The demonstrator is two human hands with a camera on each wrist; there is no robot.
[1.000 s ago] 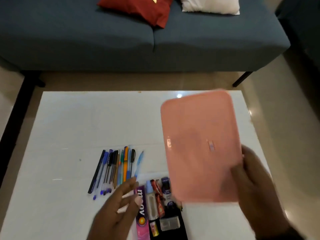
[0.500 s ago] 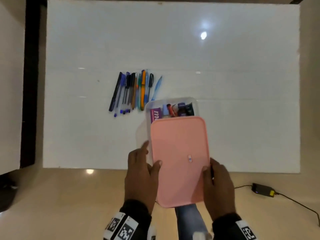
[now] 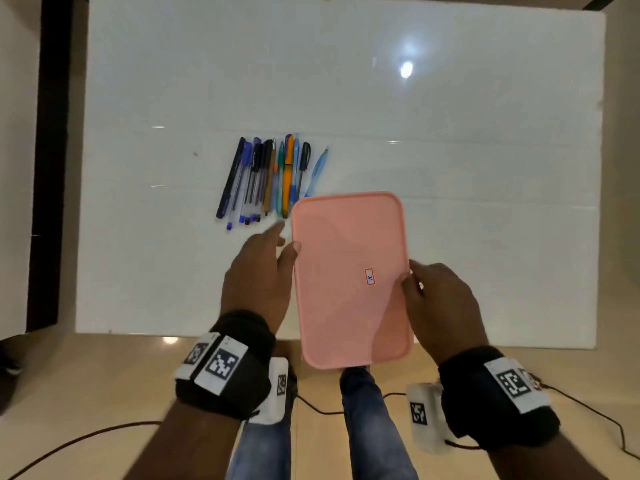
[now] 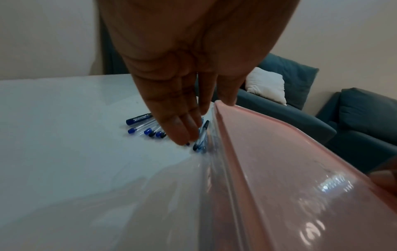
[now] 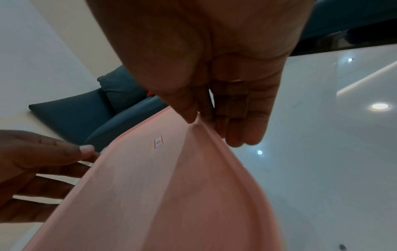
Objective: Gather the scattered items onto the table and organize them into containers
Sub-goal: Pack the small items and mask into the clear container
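Pink lid; white table; blue, black, orange pens; teal sofa.

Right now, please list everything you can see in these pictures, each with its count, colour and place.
pink lid: one, pink, over the container at the table's near edge
clear container: one, transparent, under the lid
pens: about a dozen, mostly blue, black, orange, in a row left of the lid's far end
table: one, white
sofa: one, blue-grey, beyond the table
cushion: one, white, on the sofa
cable: dark, on the floor
left hand: holds the lid's left edge
right hand: pinches the lid's right edge
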